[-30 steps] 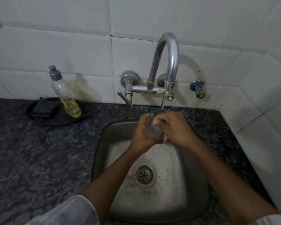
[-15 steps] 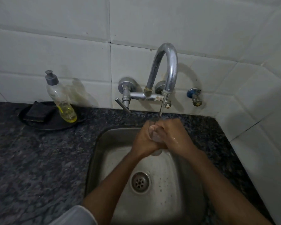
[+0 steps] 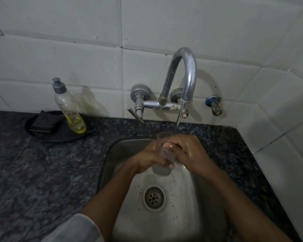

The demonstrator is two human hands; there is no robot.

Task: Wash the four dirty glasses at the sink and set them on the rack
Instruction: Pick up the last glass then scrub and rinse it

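A clear glass [image 3: 162, 167] is held over the steel sink [image 3: 185, 203], under the stream of water from the curved tap [image 3: 184, 74]. My left hand [image 3: 147, 158] wraps around the glass from the left. My right hand [image 3: 187, 151] grips it from the right, fingers lying over its side near the rim. Both hands are wet. Most of the glass is hidden between them; only its rim and base show. No other glasses and no rack are in view.
A dish-soap bottle [image 3: 68, 109] with yellow liquid and a dark scrub pad [image 3: 45, 124] sit on a black tray [image 3: 59, 135] at the back left of the dark granite counter [image 3: 42, 172]. White tiled walls close the back and right. The sink drain [image 3: 154, 198] lies below my hands.
The camera view has tilted up a little, so the sink sits lower in frame. My hands have shifted around the glass under the running water and still hold it.
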